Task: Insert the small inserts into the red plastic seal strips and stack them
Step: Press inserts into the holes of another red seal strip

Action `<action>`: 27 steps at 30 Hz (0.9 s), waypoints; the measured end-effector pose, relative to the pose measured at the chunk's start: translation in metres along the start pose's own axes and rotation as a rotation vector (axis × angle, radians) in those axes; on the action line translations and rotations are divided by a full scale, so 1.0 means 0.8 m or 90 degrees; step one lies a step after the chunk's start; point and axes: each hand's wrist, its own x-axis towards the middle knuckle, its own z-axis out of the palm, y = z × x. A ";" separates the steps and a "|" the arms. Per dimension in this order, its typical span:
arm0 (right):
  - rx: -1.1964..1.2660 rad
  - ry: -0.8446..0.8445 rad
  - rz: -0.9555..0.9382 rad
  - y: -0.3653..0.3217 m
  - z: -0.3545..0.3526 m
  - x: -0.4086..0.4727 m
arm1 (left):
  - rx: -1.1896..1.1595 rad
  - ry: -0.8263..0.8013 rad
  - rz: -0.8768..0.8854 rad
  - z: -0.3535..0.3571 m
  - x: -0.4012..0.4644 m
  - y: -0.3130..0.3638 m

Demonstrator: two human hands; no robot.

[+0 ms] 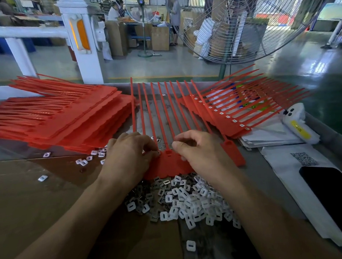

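1. You have two hands at work: left hand [126, 154], right hand [196, 147].
2. You have three lots of red strips: left stack [61, 120], centre sheet [167, 164], right stack [232, 111].
3. One heap of inserts [189, 202]; pieces too many to count.
4. One fan [259, 16].
5. One phone [337, 195].

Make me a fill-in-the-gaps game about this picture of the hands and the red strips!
1. Both hands, the left hand and the right hand, work on a sheet of strips coloured ____.
2. The heap of small inserts nearest the person is mostly ____ in colour.
3. The big stack of red strips lies on the person's ____ side.
4. Behind the table stands a large round ____.

Missing words: red; white; left; fan
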 end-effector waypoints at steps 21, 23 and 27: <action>-0.292 -0.241 -0.151 -0.005 -0.009 -0.011 | -0.014 -0.034 0.064 -0.023 -0.019 0.000; -0.293 -0.237 -0.156 -0.005 -0.007 -0.012 | -0.031 -0.033 0.065 -0.022 -0.020 0.001; -0.333 -0.229 -0.193 -0.006 -0.006 -0.013 | -0.043 -0.031 0.073 -0.021 -0.021 0.003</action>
